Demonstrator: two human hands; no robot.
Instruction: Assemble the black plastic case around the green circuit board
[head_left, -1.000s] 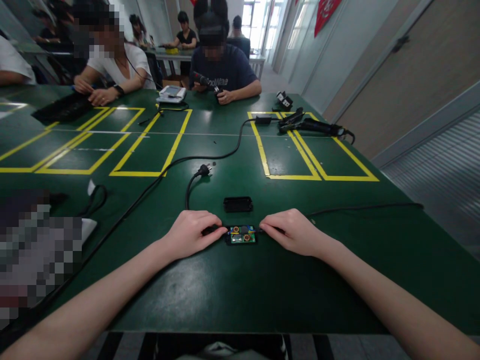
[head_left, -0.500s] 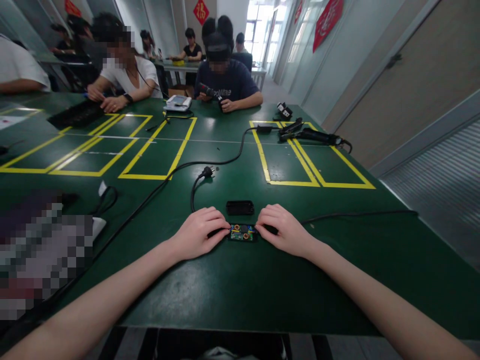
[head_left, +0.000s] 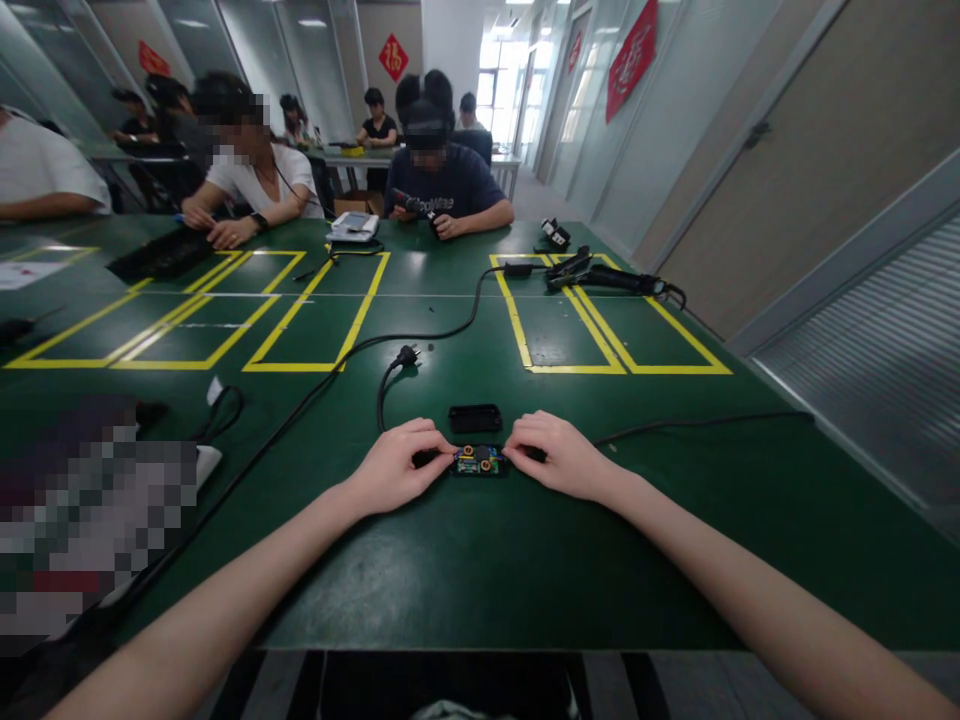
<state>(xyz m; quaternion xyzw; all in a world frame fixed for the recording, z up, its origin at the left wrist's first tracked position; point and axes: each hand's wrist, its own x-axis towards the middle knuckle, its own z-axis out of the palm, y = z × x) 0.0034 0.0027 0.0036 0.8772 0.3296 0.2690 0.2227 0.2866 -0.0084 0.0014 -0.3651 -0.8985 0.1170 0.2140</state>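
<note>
A small green circuit board (head_left: 481, 461) with two copper-coloured ring coils sits in a shallow black case on the green table. My left hand (head_left: 401, 465) is closed in a pinch at the board's left end. At the opposite end, my right hand (head_left: 555, 455) pinches in the same way; whether the fingertips grip the case edge or the cord ends is hidden. Just behind the board lies a black case half (head_left: 475, 417), hollow side up. A black cord with a plug (head_left: 407, 356) disappears behind my left hand, and another black cord (head_left: 705, 423) leads away behind my right.
Yellow tape rectangles (head_left: 574, 371) mark the table (head_left: 420, 590). Black tools with cords (head_left: 615, 280) lie at the far right, and a long cable (head_left: 360, 345) crosses toward the left. Two people (head_left: 446, 180) work across the table. A blurred-out object (head_left: 97, 530) lies at left.
The camera view has tilted and shifted slightly. Both hands keep their pinch at the two ends of the circuit board, with little other visible change.
</note>
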